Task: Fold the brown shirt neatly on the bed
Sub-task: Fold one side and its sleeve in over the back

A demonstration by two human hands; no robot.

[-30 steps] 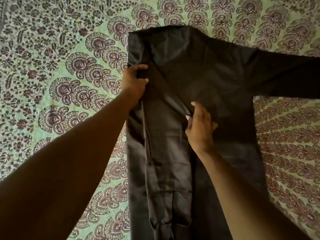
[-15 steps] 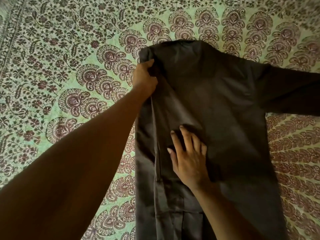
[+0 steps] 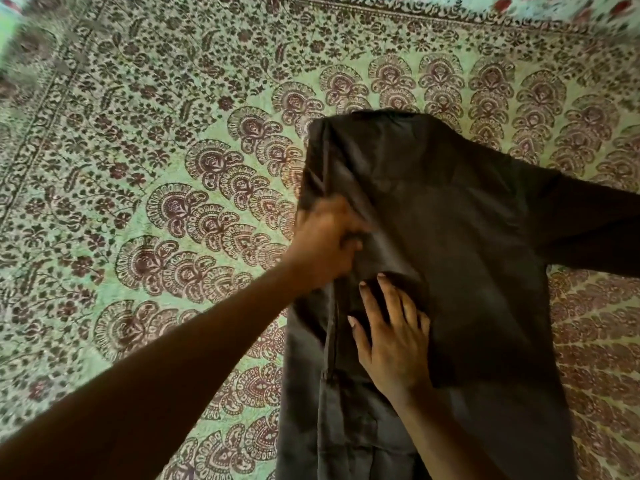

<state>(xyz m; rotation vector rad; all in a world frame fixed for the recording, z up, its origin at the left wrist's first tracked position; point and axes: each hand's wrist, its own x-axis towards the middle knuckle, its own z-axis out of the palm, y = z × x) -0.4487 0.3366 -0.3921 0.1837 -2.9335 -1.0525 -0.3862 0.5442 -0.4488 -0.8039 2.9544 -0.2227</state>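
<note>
The dark brown shirt [image 3: 450, 237] lies flat on the bed, collar end away from me. Its left side and sleeve are folded inward over the body in a long strip. The other sleeve stretches out to the right edge of the view. My left hand [image 3: 325, 244] is blurred at the shirt's left fold, fingers curled over the folded sleeve cloth. My right hand [image 3: 391, 337] lies flat, fingers spread, pressing the folded strip near the shirt's middle.
A green bedspread [image 3: 156, 168] with dark red floral and paisley print covers the whole bed around the shirt. Its patterned border runs along the top and left. My forearms cross the lower part of the view.
My left hand slid down the left fold from near the shoulder toward my right hand. My right hand stays flat on the folded strip. The view pulled back, showing more of the bedspread.
</note>
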